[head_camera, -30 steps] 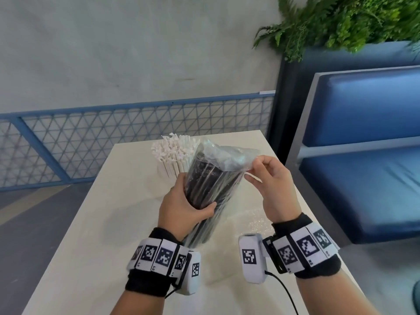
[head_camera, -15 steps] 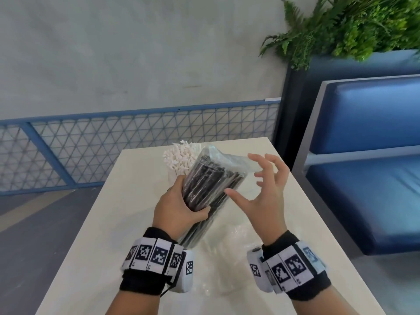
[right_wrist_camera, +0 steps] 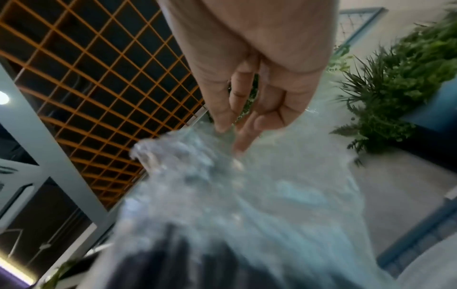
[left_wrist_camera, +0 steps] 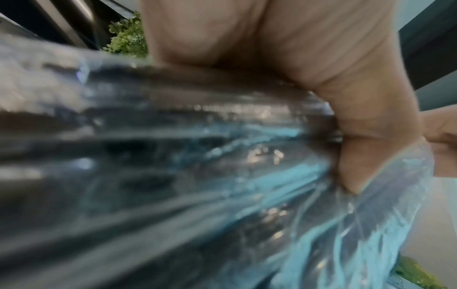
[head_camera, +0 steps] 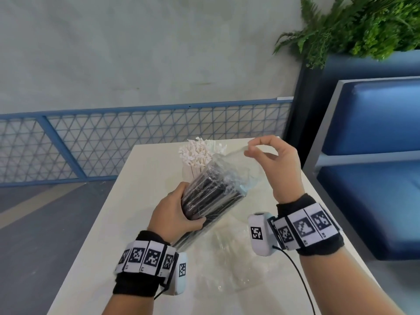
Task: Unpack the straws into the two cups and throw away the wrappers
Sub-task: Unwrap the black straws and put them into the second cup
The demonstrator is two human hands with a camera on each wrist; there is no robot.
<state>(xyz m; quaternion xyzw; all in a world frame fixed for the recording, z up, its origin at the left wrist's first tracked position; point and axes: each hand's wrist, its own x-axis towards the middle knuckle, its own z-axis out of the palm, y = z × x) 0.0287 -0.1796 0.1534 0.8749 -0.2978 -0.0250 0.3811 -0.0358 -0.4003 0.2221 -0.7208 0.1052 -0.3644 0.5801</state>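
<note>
- The left hand [head_camera: 176,213] is wrapped around the lower half of a bundle of black straws [head_camera: 211,196], thumb across the front, fingers behind; the left wrist view shows the same grip [left_wrist_camera: 321,78] up close, blurred.
- The right hand [head_camera: 276,163] is raised above and to the right of the bundle, thumb and forefinger pinching a corner of the clear wrapper [head_camera: 236,164] and stretching it taut. In the right wrist view the fingertips [right_wrist_camera: 222,125] meet on the film [right_wrist_camera: 235,185].
- The bundle is held in the air over the table [head_camera: 141,201]. Its long axis runs on a slant, low end towards the person at the left wrist, top end pointing up and away, to the right.
- The straws look glossy and dark, packed tight inside crinkled, shiny plastic that hangs loose past their top ends.
- Just behind the bundle stands a cluster of white straws [head_camera: 197,153], upright; what holds them is hidden.
- A flat piece of clear plastic [head_camera: 229,258] lies on the table below the hands.
</note>
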